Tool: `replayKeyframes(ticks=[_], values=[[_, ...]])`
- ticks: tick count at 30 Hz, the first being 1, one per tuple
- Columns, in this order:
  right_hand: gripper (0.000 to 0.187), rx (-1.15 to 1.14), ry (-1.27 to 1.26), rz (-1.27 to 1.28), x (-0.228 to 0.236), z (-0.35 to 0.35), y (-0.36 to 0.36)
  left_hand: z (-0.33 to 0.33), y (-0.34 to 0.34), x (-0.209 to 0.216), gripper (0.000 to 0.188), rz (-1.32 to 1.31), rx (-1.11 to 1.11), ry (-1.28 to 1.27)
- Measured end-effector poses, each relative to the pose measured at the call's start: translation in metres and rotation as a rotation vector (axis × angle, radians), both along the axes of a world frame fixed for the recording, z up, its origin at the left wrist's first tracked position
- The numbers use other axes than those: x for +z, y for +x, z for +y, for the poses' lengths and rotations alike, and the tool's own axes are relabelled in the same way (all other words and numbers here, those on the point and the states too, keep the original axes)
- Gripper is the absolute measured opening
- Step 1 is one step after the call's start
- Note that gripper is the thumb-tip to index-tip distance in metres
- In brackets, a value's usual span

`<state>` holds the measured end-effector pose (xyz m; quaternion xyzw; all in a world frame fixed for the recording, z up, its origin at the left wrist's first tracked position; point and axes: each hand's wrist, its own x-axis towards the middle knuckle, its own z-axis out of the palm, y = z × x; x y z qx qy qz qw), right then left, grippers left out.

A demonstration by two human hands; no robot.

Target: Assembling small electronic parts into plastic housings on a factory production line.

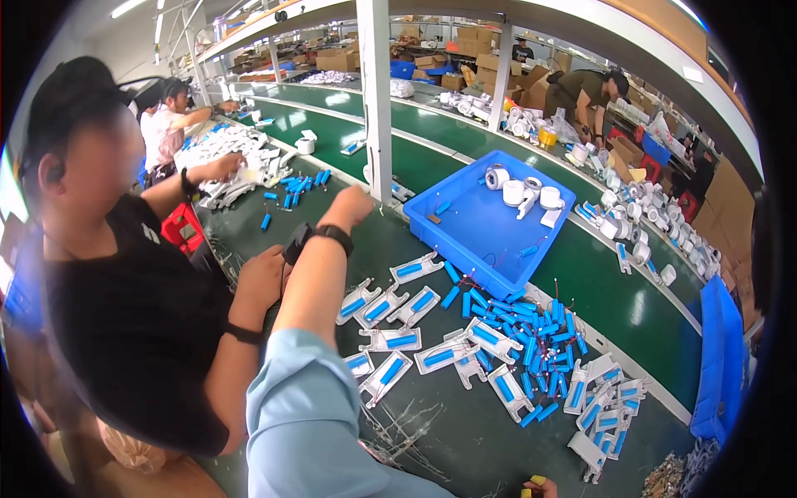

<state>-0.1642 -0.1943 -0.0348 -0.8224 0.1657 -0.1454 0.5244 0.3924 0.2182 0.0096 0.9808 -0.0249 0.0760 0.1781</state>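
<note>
Busy workshop, and in front a scratched dark table (452,436), green belt (639,303) curving past its far edge, pale post (378,108) rising at the border. Straight across it, left hand (353,207), arm stretched forward in a pale blue sleeve (307,398), near the foot of the post; fingers curled, inside hidden, so cannot tell whether clamped on anything. Right hand (541,488) just a sliver at the lower edge, yellow on the fingertips; apart or together, cannot tell.

Now to the panels (374,385): white, spread over the middle of the table, a blue cell lengthwise in each. Nearest the sleeve, most long axes slanting up to the right, one almost flat left to right. By the loose cells (549,329), two tipped the other way, down to the right. Farther right, an overlapping heap at mixed angles. Loose cells jumbled, pointing every way, against the near corner of the blue tray (490,228).

Tight there, between pile and tray; more room along the scratched strip below the panels. Tray edge reaching over the belt. Close on the left, co-worker in black (141,324), forearm beside the outstretched arm.
</note>
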Motion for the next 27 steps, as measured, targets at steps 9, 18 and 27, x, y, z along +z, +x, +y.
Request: replayKeyframes(ticks=[9,18,27], values=[[0.021,0.048,-0.158,0.035,0.012,-0.005,0.001,-0.058,-0.059,-0.055,0.037,0.126,0.178,-0.058],[0.018,-0.040,-0.052,0.010,0.016,0.003,0.005,-0.058,-0.055,-0.046,0.047,0.248,0.107,-0.021],[0.016,-0.050,-0.070,-0.035,0.006,0.001,0.000,-0.056,-0.051,-0.050,0.050,0.267,0.134,-0.084]])
